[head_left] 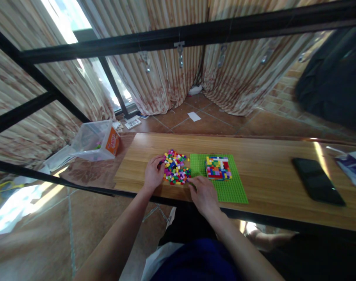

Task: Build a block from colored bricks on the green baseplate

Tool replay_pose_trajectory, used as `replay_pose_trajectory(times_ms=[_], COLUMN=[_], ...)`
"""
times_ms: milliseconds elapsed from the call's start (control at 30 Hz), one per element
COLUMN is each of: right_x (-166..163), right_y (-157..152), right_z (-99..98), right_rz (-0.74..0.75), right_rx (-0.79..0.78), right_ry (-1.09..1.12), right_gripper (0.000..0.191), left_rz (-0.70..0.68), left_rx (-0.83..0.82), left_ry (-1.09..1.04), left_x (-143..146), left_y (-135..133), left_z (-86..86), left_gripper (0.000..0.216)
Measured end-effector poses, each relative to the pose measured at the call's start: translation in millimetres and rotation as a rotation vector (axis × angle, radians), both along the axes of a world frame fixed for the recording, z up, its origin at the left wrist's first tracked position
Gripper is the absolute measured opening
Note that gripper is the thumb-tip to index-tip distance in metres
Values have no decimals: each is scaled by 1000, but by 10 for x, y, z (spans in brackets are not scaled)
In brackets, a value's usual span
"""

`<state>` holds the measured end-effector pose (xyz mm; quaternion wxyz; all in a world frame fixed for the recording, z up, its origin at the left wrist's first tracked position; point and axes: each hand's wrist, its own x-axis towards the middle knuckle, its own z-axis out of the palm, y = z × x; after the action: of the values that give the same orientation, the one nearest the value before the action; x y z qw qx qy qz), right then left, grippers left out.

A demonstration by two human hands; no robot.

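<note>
A loose pile of small toy building bricks [175,168] in many colours lies on the wooden table. At the pile's left edge rests my left hand [153,172], its fingers bent and the thumb apart from the forefinger. My right hand [205,196] is at the lower right of the pile, partly over the green baseplate [233,192]. Its forefinger reaches to the nearest bricks, with a gap to the thumb; I see nothing held. On the baseplate stands a square block of multicoloured bricks [218,168], its top uneven.
A black phone [317,181] lies on the right of the table [268,171], near a printed packet [353,166]. Beyond the left end, a clear plastic box [93,140] stands on the floor. A black metal bar [166,37] crosses in front of the curtains.
</note>
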<state>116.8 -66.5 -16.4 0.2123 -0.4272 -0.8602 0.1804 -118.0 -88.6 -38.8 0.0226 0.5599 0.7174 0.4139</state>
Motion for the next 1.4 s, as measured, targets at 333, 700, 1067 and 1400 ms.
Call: replay_pose_trajectory(times_ms=[333, 700, 1067, 1400], right_x=[-169, -224, -42, 840], right_y=[89, 107, 99, 745], right_z=[12, 34, 140, 262], right_rz=[76, 58, -10, -361], right_rx=[63, 64, 45, -35], right_ry=[-112, -155, 263, 468], right_gripper=[19, 21, 27, 21], left_rz=[1, -4, -23, -17], left_rx=[-9, -5, -12, -6], left_ry=[3, 6, 15, 27], left_x=[-4, -44, -82, -105], left_y=[3, 10, 11, 23], left_z=[3, -19, -19, -39], left_gripper=[22, 23, 24, 23])
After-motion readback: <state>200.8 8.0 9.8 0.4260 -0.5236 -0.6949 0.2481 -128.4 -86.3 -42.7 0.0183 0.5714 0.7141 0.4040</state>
